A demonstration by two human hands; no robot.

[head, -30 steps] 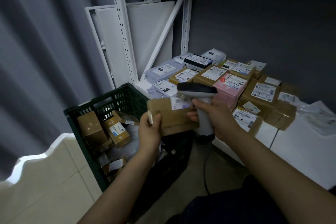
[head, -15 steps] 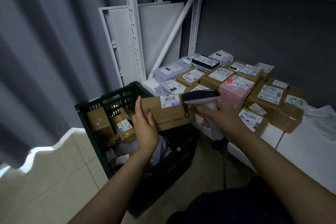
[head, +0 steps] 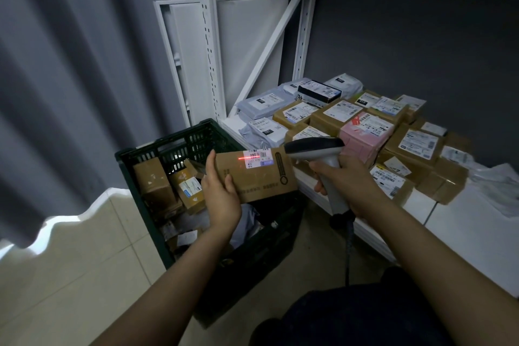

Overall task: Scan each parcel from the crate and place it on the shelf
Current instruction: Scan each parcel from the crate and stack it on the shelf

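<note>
My left hand (head: 222, 194) grips the left end of a brown cardboard parcel (head: 258, 177), held level above the dark green crate (head: 168, 146). A red laser line lies across the parcel's white barcode label (head: 257, 158). My right hand (head: 345, 180) is closed around the handle of a grey barcode scanner (head: 316, 149), whose head points left at the label from just beside the parcel's right end. Inside the crate lie several more brown boxes (head: 153, 182) and grey bags. The low white shelf (head: 463, 222) to the right carries many labelled parcels, including a pink box (head: 365, 135).
White shelf uprights (head: 207, 36) and a diagonal brace rise behind the crate. Loose white panels (head: 247, 50) lean against the wall. A grey curtain (head: 70, 78) hangs at left above a tiled floor (head: 70, 261). The scanner's cable drops to the floor beside the shelf edge.
The parcel has been turned so its label faces up and lifted slightly. The scanner now points at the label, and a red laser line has appeared on it.
</note>
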